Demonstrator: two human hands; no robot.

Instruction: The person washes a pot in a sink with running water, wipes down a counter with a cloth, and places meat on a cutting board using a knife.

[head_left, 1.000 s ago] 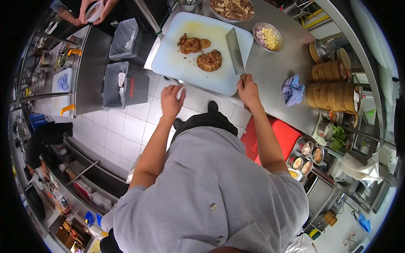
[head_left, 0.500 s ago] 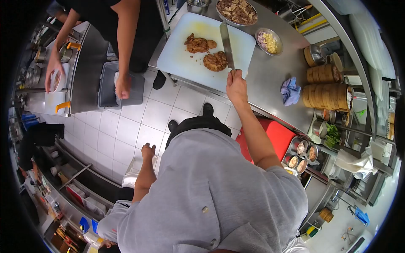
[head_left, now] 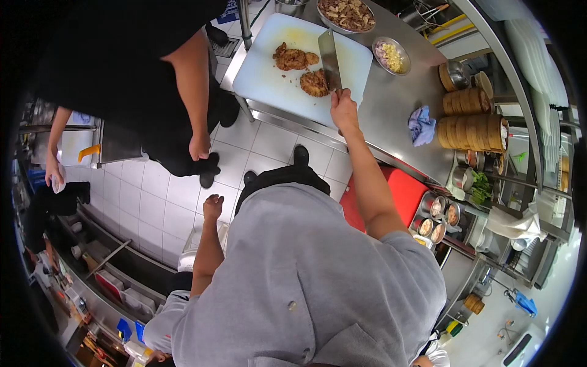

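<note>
My right hand (head_left: 344, 111) is closed around the handle of a cleaver (head_left: 329, 60) over the white cutting board (head_left: 263, 78). The blade points away from me, its broad side partly turned up. It overlaps the right edge of a browned, fried piece of meat (head_left: 314, 84); whether they touch, I cannot tell. Another browned piece (head_left: 293, 59) lies farther back on the board, with crumbs around it. My left hand (head_left: 213, 207) hangs low at my side over the floor, its fingers curled, with nothing visible in them.
Bowls of sliced brown food (head_left: 347, 13) and chopped pale and purplish pieces (head_left: 391, 55) stand beyond the board. A blue cloth (head_left: 421, 126) and bamboo steamers (head_left: 469, 133) are on the right. A co-worker in black (head_left: 122, 79) stands at left, holding a small white container (head_left: 59, 179).
The cleaver has shifted slightly and its blade has rolled, showing more of its broad side. The co-worker has come closer on the left, now hiding the grey bin.
</note>
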